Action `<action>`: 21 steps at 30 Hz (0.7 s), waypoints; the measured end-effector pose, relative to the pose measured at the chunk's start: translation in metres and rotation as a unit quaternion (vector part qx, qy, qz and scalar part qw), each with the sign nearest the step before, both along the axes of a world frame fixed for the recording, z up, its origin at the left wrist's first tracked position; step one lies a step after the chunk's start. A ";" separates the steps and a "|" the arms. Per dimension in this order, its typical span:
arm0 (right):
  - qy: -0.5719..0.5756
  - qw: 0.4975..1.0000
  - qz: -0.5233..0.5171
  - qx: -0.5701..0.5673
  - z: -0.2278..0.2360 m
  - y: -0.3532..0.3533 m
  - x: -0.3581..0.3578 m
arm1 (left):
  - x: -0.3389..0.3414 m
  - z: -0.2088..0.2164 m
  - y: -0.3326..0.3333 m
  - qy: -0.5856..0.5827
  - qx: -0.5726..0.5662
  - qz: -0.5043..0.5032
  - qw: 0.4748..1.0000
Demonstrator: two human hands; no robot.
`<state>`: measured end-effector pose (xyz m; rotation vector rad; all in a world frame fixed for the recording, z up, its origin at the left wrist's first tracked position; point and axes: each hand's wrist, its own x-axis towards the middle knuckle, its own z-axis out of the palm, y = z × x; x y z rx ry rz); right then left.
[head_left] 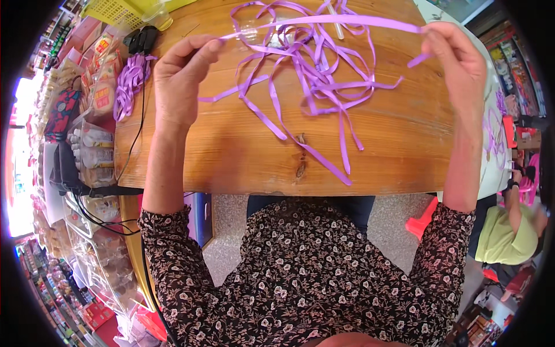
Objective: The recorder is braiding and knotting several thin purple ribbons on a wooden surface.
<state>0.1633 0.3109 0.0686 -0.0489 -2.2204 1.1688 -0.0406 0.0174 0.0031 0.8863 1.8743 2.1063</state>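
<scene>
A purple ribbon is stretched between my two hands above the far part of the wooden table. My left hand pinches one end between thumb and fingers. At the other end my right hand grips the ribbon, and a short tail hangs below its fingers. Beneath and nearer to me, a loose tangle of purple ribbons lies spread on the tabletop, several ends trailing toward the front edge. A clear plastic piece shows partly under the tangle.
At the far left stand a yellow basket and a clear cup. A bundle of purple ribbons hangs by the left edge, beside a black cable and packaged goods. Another person sits at right, near a white table.
</scene>
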 end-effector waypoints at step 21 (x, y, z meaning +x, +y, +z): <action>-0.056 0.993 0.093 0.053 -0.041 -0.038 0.011 | 0.112 -0.001 0.110 -0.137 0.068 -0.214 0.965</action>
